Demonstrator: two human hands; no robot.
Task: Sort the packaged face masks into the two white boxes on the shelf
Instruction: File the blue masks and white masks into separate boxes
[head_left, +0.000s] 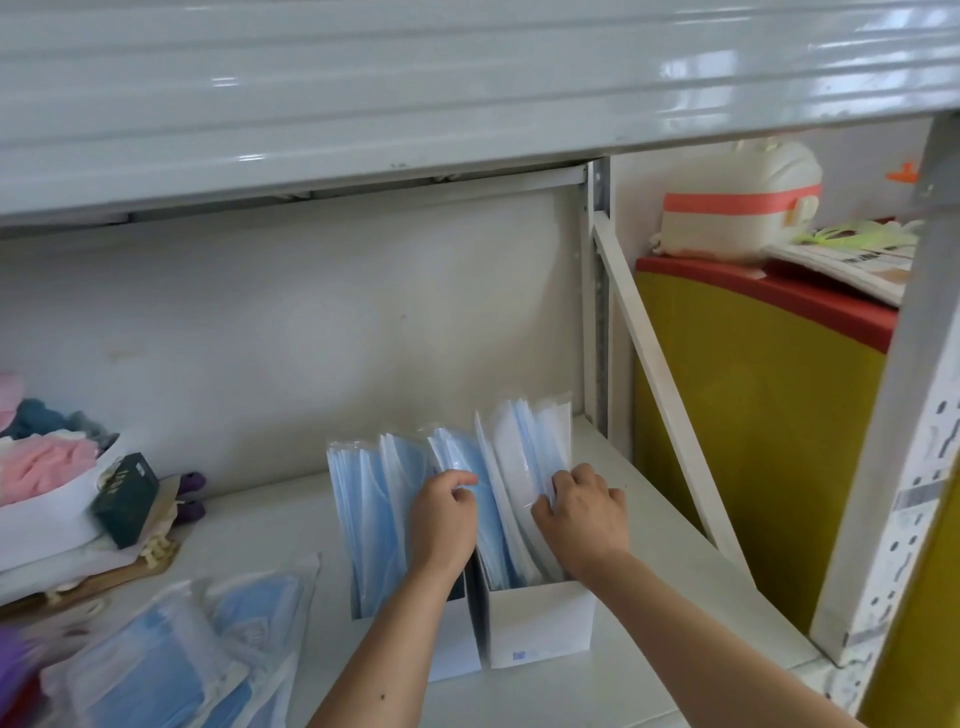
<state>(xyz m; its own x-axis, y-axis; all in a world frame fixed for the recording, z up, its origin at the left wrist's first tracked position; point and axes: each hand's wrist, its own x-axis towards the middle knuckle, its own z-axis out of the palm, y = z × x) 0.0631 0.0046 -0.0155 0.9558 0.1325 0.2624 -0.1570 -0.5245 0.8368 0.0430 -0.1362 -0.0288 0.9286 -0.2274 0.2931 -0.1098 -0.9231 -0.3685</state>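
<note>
Only 1 view is given, so nothing is shared with another. It is taken from the person's head, looking forward and down, close to the white shelf (649, 525). The 2 white boxes (540, 631) are seen near the middle, with the wall (291, 322) far behind.

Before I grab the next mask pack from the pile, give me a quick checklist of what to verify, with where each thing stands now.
1. Both boxes upright on the shelf: ok; left box and right box stand side by side.
2. Packs in the boxes standing on edge: ok, though the masks in the right box fan apart.
3. Left hand free: not ok; it grips the masks in the left box.
4. Right hand free: not ok; its fingers are tucked among the right-box packs.
5. Loose packs left to sort: ok, a pile lies at lower left.
6. Room left in either box: cannot tell.
</note>
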